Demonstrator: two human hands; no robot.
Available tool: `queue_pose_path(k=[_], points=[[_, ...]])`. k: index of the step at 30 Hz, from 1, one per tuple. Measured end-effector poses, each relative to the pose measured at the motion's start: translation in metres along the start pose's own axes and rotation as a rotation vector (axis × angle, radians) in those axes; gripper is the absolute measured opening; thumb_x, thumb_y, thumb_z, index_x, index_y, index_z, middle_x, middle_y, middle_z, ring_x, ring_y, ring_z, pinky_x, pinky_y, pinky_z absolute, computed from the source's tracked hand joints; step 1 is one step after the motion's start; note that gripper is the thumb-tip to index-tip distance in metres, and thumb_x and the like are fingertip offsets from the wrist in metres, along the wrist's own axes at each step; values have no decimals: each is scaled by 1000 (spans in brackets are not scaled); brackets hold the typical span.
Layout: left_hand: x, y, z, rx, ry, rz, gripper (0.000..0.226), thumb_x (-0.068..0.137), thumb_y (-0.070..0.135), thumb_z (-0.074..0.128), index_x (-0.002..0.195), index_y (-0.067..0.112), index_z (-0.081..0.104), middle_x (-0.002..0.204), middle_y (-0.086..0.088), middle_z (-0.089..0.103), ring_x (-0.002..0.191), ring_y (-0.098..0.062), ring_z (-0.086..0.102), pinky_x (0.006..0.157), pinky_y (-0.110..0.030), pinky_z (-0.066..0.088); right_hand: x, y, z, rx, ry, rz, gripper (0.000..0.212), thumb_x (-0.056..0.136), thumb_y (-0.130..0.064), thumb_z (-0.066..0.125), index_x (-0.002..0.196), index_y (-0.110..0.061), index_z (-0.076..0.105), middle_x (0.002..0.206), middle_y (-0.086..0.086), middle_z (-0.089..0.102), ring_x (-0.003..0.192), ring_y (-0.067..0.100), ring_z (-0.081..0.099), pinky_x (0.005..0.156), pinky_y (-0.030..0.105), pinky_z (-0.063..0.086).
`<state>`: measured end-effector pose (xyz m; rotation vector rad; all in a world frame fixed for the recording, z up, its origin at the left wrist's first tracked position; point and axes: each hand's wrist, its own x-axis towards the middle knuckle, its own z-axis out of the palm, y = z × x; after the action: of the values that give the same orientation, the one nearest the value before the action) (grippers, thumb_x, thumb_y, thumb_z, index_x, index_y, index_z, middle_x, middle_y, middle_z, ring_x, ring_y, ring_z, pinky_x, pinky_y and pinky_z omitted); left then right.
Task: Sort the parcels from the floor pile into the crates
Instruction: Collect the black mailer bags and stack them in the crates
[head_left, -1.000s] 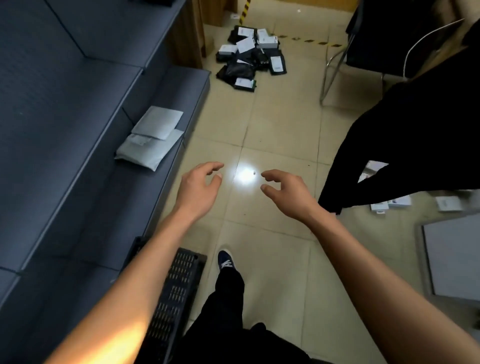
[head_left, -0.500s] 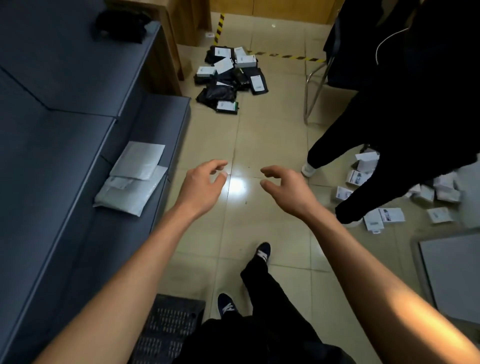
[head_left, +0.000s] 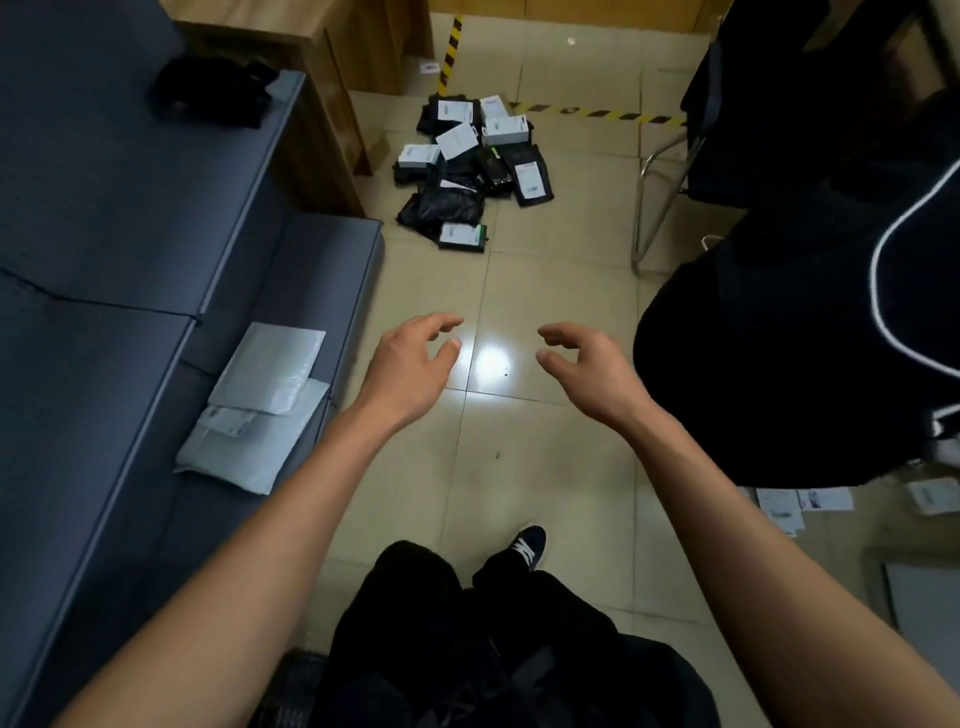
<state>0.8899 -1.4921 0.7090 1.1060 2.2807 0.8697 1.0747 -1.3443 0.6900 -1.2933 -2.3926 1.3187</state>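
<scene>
Two bare forearms are reaching forward from the bottom corners of the frame over a tiled floor (head_left: 550, 291), both hands hanging in mid-air at the centre. The left hand (head_left: 410, 364) is showing its back to the camera, its fingers (head_left: 441, 325) loosely curled and spread, the thumb apart from them; its grip is holding nothing. The right hand (head_left: 587, 364) is mirroring it just across a bright glare spot on the tiles, fingers bent and relaxed, its grip likewise holding nothing. The two hands are facing each other, well apart and touching nothing. The parcel pile (head_left: 470, 171), a heap of black bags and white-labelled packets, is lying on the floor in the upper centre of the frame, well beyond the hands and beside a wooden cabinet (head_left: 332, 104). Two grey mailers (head_left: 262, 410) are resting one on top of the other on the dark grey sofa (head_left: 114, 218) at the left. A second person in black clothing (head_left: 789, 338) is filling the right side, with small white packets (head_left: 800, 501) scattered on the floor at lower right. The wearer's dark trousers and one sneaker (head_left: 530, 545) are showing at bottom centre.
</scene>
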Motion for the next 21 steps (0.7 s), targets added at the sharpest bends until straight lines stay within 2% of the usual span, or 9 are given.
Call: queue_pose_path(k=[7, 11, 15, 21], points=[[101, -24, -2, -52, -35, -99, 31, 100, 24, 60, 129, 25, 68, 126, 10, 68, 113, -10, 61, 100, -27, 45, 104, -5, 3, -37, -90, 42, 37, 97, -34, 62, 134, -27, 63, 127, -9, 66, 124, 11, 55, 99, 28, 42], [175, -47, -10, -98, -64, -137, 30, 100, 24, 61, 129, 25, 68, 125, 10, 68, 113, -11, 62, 103, -32, 47, 171, -21, 9, -62, -126, 78, 37, 98, -34, 62, 134, -26, 63, 127, -8, 67, 121, 12, 57, 97, 27, 42], [250, -50, -37, -121, -62, -134, 31, 101, 25, 59, 131, 25, 67, 127, 10, 67, 115, -11, 61, 102, -30, 47, 239, -51, 3, -61, -100, 86, 35, 97, -33, 63, 131, -26, 65, 123, -8, 69, 123, 14, 57, 105, 34, 44], [349, -28, -63, -78, -108, -79, 33, 102, 26, 57, 135, 25, 64, 127, 10, 65, 116, -7, 57, 97, -27, 44, 323, -83, -26, -1, -27, 81, 36, 97, -33, 62, 132, -27, 65, 124, -9, 68, 123, 10, 56, 102, 29, 43]])
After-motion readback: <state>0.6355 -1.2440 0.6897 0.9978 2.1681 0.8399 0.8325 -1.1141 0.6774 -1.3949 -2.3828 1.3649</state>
